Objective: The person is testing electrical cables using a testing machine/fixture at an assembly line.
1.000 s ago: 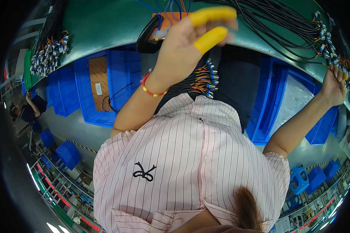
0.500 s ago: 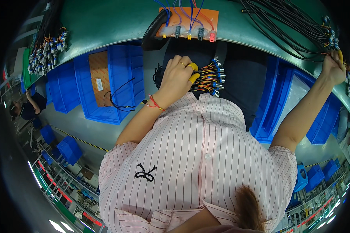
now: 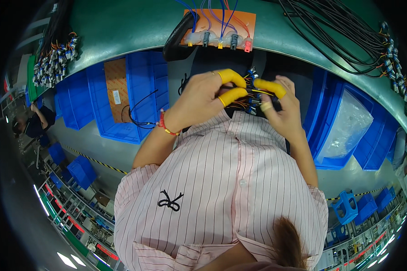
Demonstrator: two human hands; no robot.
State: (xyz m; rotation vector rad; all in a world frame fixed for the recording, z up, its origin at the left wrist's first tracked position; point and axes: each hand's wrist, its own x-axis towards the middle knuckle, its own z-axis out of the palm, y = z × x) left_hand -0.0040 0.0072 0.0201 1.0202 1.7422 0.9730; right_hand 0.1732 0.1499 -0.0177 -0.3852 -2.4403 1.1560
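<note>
My left hand and my right hand meet in front of my chest, both pinching a small wire bundle of orange and black leads with little connectors on the ends. Several fingertips on both hands wear yellow finger cots. A red and gold bracelet sits on my left wrist. My pink striped shirt fills the lower middle of the picture, and the lower part of the bundle is hidden behind my fingers.
An orange board with blue and red leads and plugs lies on the green bench. Black cable harnesses spread at top right, and more connectors at top left. Blue bins sit below; one bin holds a clear bag. Another person works far left.
My right hand has come in from the cables at the far right to the wire bundle. My left hand dropped from the bench to the bundle and stayed there.
</note>
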